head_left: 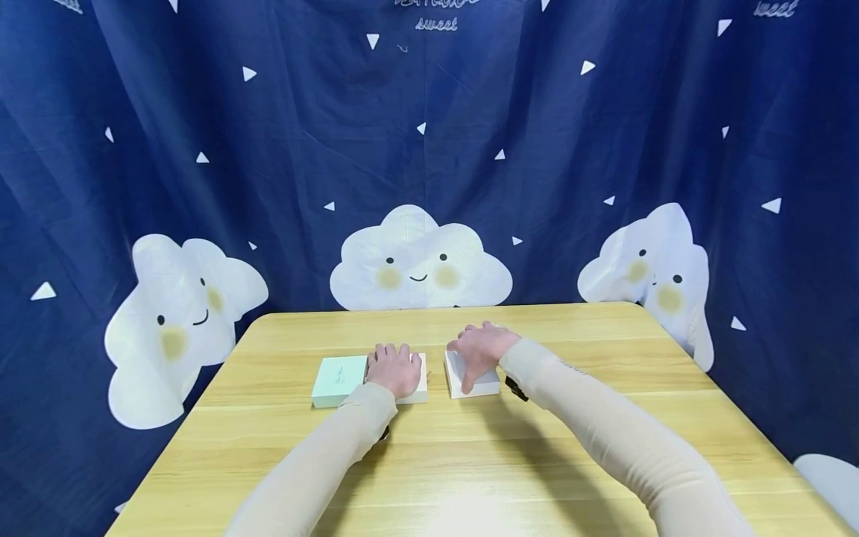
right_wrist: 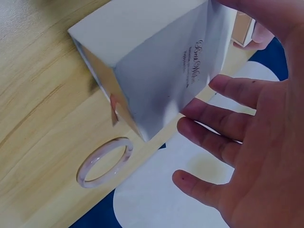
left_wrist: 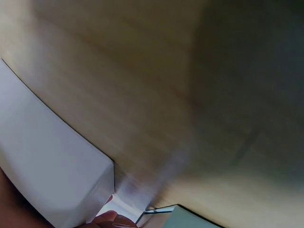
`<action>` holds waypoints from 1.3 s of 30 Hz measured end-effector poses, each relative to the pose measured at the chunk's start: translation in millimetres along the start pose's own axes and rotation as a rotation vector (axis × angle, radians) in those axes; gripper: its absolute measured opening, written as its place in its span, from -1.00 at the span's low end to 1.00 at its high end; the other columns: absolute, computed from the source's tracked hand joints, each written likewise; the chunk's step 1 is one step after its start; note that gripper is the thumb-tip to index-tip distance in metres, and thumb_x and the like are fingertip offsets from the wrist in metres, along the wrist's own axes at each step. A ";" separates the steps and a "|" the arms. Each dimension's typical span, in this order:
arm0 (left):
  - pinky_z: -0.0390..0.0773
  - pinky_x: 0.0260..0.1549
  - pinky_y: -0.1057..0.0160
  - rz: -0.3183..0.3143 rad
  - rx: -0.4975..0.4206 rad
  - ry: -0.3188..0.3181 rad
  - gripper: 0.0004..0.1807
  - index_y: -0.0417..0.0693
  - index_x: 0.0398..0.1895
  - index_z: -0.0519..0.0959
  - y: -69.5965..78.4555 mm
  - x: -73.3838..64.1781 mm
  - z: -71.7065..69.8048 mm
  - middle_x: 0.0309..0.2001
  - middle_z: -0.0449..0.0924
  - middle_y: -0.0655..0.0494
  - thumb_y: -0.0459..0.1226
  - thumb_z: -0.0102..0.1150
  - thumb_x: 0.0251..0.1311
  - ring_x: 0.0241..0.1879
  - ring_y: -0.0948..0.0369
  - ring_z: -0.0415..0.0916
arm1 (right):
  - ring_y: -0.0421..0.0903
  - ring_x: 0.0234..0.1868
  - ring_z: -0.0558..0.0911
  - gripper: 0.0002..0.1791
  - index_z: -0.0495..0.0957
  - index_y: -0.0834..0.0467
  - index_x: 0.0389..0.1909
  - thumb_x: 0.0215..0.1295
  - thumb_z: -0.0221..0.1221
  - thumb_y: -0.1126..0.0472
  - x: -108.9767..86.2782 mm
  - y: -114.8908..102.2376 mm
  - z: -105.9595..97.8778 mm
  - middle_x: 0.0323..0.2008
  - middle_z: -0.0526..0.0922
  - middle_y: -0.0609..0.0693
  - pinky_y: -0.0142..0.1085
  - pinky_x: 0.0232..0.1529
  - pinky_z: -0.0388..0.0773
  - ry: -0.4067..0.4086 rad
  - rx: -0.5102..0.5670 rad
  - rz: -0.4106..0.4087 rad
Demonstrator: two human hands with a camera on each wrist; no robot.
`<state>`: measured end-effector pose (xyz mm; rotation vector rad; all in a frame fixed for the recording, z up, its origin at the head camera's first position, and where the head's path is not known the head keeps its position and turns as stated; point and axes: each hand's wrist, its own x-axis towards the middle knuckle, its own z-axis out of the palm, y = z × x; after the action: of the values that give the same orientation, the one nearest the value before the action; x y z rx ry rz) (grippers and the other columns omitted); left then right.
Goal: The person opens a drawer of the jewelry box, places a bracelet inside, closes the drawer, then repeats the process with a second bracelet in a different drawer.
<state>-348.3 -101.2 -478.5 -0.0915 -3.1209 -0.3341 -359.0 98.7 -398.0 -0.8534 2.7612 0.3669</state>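
Note:
My left hand (head_left: 394,371) lies over a white box (head_left: 421,393) at the table's middle, its fingers bent over the far side. In the left wrist view, fingertips (left_wrist: 111,219) press at the end of this box (left_wrist: 57,152). A mint-green box (head_left: 338,377) with small lettering stands just left of that hand. My right hand (head_left: 482,350) grips a second white box (head_left: 485,386), thumb in front and fingers behind. In the right wrist view, this box (right_wrist: 156,71) shows printed script and is tilted, with the thumb at its upper corner and fingertips along one edge.
A pale, marbled bangle (right_wrist: 96,182) lies on the wooden table (head_left: 429,462) beyond the right-hand box. Behind the table's far edge hangs a dark blue curtain (head_left: 302,149) with smiling white clouds.

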 end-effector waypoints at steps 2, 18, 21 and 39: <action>0.05 0.39 -0.32 0.001 -0.004 -0.005 -0.36 -0.13 0.46 0.30 0.0 0.2 0.2 0.38 0.28 -0.35 0.05 -0.45 0.56 0.43 -0.29 0.08 | 0.00 0.38 0.40 0.05 0.39 -0.18 0.42 -0.19 0.48 -0.38 -2.5 0.9 -0.7 0.28 0.55 -0.07 0.20 0.44 0.17 -0.008 0.003 0.012; 0.09 0.38 -0.31 0.019 0.007 -0.018 -0.34 -0.13 0.48 0.28 -5.3 2.7 2.2 0.39 0.27 -0.35 0.05 -0.48 0.54 0.44 -0.30 0.08 | -0.01 0.27 0.48 0.00 0.46 -0.12 0.36 -0.20 0.48 -0.37 -14.5 9.1 4.1 0.15 0.61 -0.10 0.10 0.33 0.30 0.003 0.009 0.026; 0.06 0.39 -0.32 0.022 -0.002 -0.021 -0.33 -0.14 0.48 0.27 -5.8 2.3 0.8 0.41 0.25 -0.37 0.05 -0.48 0.54 0.46 -0.31 0.05 | 0.00 0.28 0.47 0.00 0.45 -0.12 0.37 -0.19 0.49 -0.36 -16.9 10.6 4.9 0.14 0.62 -0.10 0.12 0.37 0.27 -0.001 0.015 0.032; 0.11 0.38 -0.28 0.066 -0.017 -0.041 -0.35 -0.22 0.45 0.29 -2.7 -1.0 -7.6 0.36 0.27 -0.39 0.01 -0.49 0.56 0.41 -0.28 0.12 | -0.01 0.26 0.48 0.00 0.47 -0.11 0.34 -0.21 0.49 -0.37 -23.4 16.6 9.3 0.13 0.62 -0.08 0.13 0.37 0.26 0.013 0.028 0.036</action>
<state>-347.5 -105.5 -471.7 -0.2033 -3.1465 -0.3626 -348.4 126.9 -397.3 -0.8024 2.7900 0.3291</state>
